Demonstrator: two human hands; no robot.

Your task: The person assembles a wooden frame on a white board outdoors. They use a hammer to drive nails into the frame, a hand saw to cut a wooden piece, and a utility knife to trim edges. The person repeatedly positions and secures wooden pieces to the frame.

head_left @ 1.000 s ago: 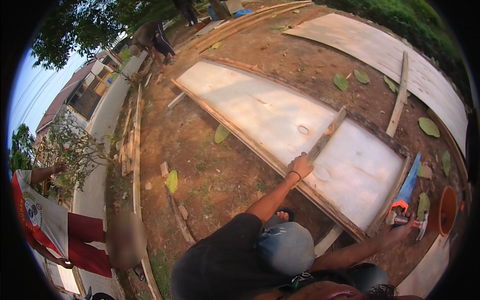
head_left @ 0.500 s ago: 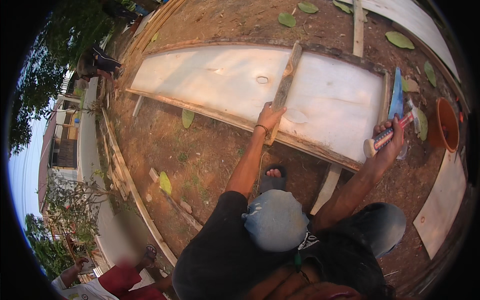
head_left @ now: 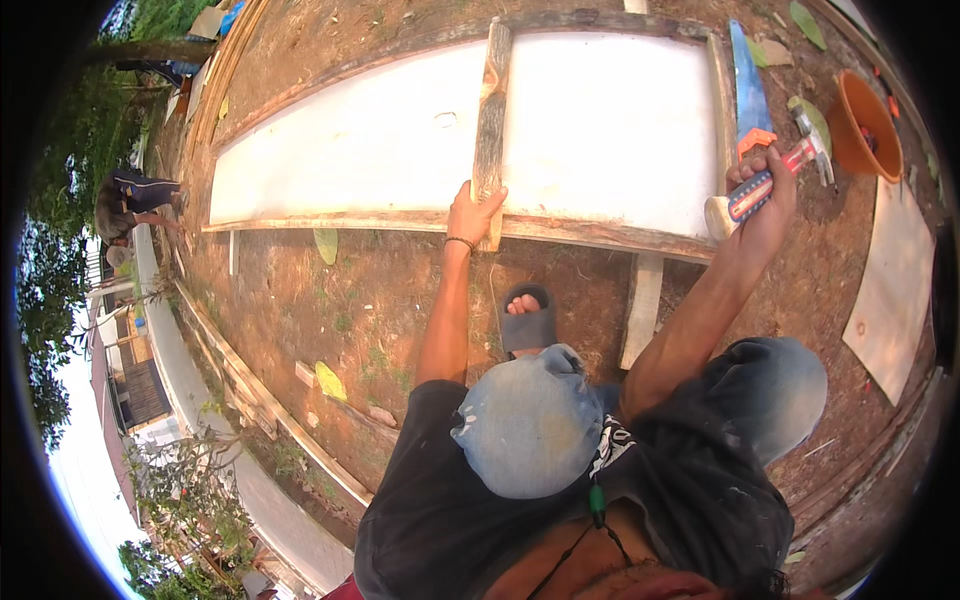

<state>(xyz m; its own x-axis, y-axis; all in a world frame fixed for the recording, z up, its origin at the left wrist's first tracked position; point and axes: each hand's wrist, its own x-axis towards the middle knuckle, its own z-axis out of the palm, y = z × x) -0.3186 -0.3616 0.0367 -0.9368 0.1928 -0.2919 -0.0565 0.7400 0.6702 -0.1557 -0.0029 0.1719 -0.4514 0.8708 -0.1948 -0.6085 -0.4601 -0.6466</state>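
Note:
A long white panel with a frame of wooden strips around its edge lies in front of me, held off the dirt by wood pieces. Across it runs a rough wooden batten, overhanging the near frame strip a little. My left hand is closed on the batten's near end, thumb to the right. Past the panel's near right corner, my right hand grips a claw hammer by its red, white and blue handle. The hammer's metal head points away to the right, clear of the batten.
A handsaw with a blue blade and orange handle lies right of the panel. Beyond it stands an orange bucket, with a loose plywood piece nearer me. Long boards lie at left. Another person bends over at far left.
My view has shifted, so the panel sits higher and straighter in the picture. Both hands keep their holds on the batten and hammer. The person in red at lower left has mostly left view.

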